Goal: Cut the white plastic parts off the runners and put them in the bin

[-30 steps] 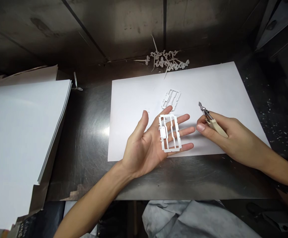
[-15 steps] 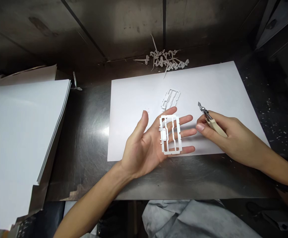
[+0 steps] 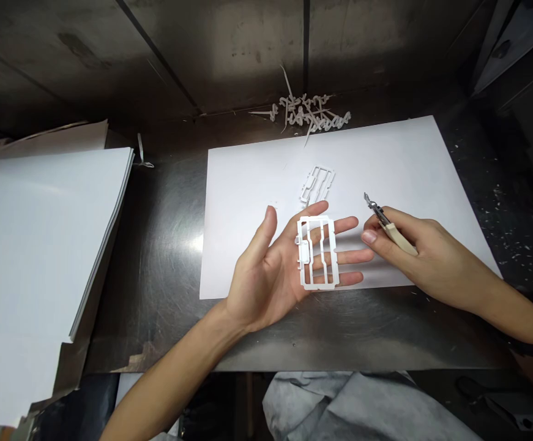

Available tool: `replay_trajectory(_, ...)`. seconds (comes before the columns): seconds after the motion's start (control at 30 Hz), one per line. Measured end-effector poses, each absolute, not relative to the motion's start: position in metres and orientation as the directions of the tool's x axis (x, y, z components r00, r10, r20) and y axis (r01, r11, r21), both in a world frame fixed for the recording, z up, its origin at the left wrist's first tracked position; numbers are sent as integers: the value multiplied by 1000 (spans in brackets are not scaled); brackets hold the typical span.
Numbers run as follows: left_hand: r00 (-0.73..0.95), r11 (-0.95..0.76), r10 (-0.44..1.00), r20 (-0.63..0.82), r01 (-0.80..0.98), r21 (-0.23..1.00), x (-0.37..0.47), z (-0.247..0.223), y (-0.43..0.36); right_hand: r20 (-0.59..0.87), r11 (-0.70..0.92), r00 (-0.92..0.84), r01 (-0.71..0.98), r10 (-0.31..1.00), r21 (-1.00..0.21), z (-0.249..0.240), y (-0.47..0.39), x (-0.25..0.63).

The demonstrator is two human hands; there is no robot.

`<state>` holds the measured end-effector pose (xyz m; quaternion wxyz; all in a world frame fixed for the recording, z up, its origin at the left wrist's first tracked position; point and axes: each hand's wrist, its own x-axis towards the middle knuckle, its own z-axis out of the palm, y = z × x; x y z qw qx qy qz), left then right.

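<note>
My left hand [image 3: 266,285] is held palm up with the fingers spread. Across its fingers lies a thin white plastic frame [image 3: 303,252] with two long inner bars and small tabs on its left edge. My right hand [image 3: 431,260] is closed around cream-handled side cutters [image 3: 398,239], whose metal tips point up and left, apart from the frame. Just beyond my left fingertips, a second white plastic frame [image 3: 311,183] of similar shape rests on a white sheet [image 3: 243,184]; its lower end is partly hidden by my hand.
A heap of off-white twisted plastic scraps [image 3: 300,114] lies behind the sheet, against the metal back wall [image 3: 248,55]. On the left is a stack of white sheets [image 3: 41,245], with a small scrap [image 3: 143,162] by its corner. White crumbs dot the metal table [image 3: 165,245] at right.
The frame has shifted very slightly on or with my left hand, and the left fingers have moved a little. The side cutters' tips have moved slightly left and down.
</note>
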<state>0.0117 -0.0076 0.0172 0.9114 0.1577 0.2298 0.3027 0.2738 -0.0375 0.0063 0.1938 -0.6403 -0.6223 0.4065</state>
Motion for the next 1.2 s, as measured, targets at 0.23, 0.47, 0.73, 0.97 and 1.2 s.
replay_trajectory(0.23,705,764,627,-332,-475,436,12,17,-9,-287,-152,-113,639,951,-754,3,-40,274)
replay_trajectory(0.47,702,769,624,-342,-474,430,12,17,-10,-282,-142,-125,634,951,-760,1,-39,274)
replay_trajectory(0.73,692,758,636,-341,-479,443,14,17,-11,-257,-121,-125,638,958,-760,2,-39,273)
replay_trajectory(0.97,661,723,638,-394,-340,602,13,12,-11,-269,-124,-138,633,953,-764,2,-39,275)
replay_trajectory(1.2,594,676,685,-421,-303,672,15,8,-12,-269,-127,-132,633,954,-764,0,-39,276)
